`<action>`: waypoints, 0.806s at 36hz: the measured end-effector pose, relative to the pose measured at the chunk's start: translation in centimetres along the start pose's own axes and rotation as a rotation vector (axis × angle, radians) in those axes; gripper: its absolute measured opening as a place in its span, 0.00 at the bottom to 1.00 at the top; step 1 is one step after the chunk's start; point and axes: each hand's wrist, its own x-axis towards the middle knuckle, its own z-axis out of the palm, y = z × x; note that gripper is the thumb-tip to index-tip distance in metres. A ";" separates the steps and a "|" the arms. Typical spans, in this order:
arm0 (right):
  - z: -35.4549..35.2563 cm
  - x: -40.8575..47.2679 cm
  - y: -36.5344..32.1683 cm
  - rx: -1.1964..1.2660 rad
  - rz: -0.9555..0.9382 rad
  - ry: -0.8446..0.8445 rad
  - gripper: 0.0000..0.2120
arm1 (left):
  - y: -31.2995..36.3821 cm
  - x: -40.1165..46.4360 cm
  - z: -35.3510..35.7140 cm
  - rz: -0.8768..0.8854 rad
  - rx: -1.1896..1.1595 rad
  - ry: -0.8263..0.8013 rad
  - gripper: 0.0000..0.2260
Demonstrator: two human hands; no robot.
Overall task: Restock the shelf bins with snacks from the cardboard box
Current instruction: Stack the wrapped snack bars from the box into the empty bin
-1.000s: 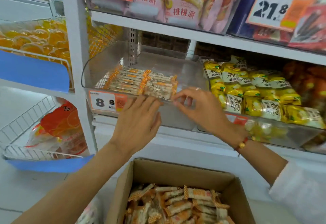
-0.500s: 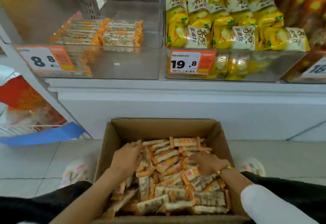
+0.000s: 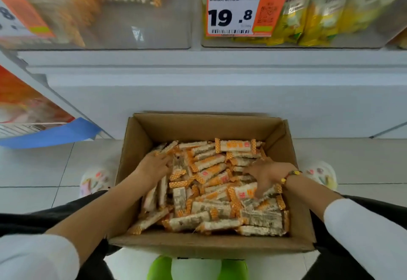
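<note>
The price tag (image 3: 246, 10) on the right shelf bin (image 3: 330, 44) reads "19.8"; other print stays illegible.

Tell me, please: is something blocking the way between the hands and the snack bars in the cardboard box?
Nothing visible does. The cardboard box is open on top, and both the left hand and the right hand are already down among the snack bars, touching them.

An open cardboard box (image 3: 212, 245) on the near floor holds jumbled orange-and-white snack bars (image 3: 211, 188); clear bins (image 3: 141, 37) sit far above.
</note>
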 end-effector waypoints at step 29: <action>1.6 -1.8 -2.7 0.001 -0.039 0.547 0.26 | -0.1 1.3 4.1 0.199 0.475 0.182 0.20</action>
